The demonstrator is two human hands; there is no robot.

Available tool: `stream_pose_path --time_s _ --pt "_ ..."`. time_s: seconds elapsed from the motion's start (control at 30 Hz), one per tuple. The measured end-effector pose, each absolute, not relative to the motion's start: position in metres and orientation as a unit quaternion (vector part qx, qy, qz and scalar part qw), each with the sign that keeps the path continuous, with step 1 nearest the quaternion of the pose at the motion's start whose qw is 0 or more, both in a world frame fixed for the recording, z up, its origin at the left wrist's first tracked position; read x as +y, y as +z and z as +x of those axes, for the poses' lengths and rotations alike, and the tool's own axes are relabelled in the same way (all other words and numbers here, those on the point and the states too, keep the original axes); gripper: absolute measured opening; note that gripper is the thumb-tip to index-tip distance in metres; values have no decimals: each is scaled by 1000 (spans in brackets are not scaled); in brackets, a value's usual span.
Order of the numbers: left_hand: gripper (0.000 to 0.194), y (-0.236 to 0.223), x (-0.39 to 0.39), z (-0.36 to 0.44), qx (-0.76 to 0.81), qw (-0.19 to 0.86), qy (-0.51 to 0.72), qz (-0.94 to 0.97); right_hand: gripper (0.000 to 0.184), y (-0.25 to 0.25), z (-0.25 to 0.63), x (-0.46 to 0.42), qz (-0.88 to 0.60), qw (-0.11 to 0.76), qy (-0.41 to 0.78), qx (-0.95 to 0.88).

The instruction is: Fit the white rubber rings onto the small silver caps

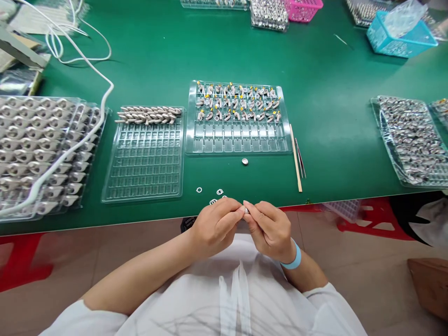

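Observation:
At the table's front edge my left hand [217, 226] and my right hand [269, 229] meet, fingertips pinched together. Between them shows a small silvery-grey part [246, 210]; its kind is mostly hidden by the fingers. Just beyond lies a small round metal cap [245, 161]. To the left of it are a thin white ring [199, 190] and several more rings [220, 192], some partly behind my left hand. Farther back, a clear plastic tray [238, 144] holds rows of small grey parts with yellow bits in its far half.
A wooden stick [296, 158] and tweezers [300, 158] lie right of the tray. Left stand a half-filled tray [145, 186] and stacked trays of grey parts [45, 154], crossed by a white cable [107, 95]. A filled tray [413, 140] and blue basket [399, 44] are at right.

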State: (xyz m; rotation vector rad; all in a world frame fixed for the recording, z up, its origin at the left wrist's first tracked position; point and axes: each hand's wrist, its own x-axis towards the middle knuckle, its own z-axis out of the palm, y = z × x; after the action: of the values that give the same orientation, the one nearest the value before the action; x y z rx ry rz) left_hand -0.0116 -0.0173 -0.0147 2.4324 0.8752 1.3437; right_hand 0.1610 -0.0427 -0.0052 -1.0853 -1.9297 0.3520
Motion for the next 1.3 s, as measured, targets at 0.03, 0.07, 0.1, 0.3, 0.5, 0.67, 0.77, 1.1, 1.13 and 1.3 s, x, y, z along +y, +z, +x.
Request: stream_pose_path --time_s 0.03,0.07,0.1,0.3,0.5,0.67,0.77,1.1,1.13,1.3 --pt "27 -15 -17 -11 299 113 458 829 38 -6 161 -43 -436 434 139 -776" --pt "28 -15 -17 -11 298 112 458 830 38 -6 161 -43 -435 433 138 -777" --pt "28 -15 -17 -11 296 112 457 831 39 -7 162 -42 -433 433 136 -779" --pt "29 -15 -16 -12 294 118 442 839 40 -9 162 -41 -420 436 141 -783" --pt "30 -13 -16 -13 298 115 436 841 40 -8 161 -42 -433 438 156 -772" --pt "27 -13 -16 -12 304 100 434 842 41 -9 161 -41 -427 440 150 -776" --pt "27 -14 -15 -12 301 90 429 847 41 -12 160 -42 -428 437 138 -779" --pt "22 -13 -13 -12 315 99 390 860 40 -15 158 -40 -430 424 107 -789" --pt "22 -14 -13 -12 317 102 389 859 40 -16 158 -39 -431 425 107 -789" --pt "22 -14 -10 -9 316 107 417 845 39 -16 160 -38 -442 444 152 -764"
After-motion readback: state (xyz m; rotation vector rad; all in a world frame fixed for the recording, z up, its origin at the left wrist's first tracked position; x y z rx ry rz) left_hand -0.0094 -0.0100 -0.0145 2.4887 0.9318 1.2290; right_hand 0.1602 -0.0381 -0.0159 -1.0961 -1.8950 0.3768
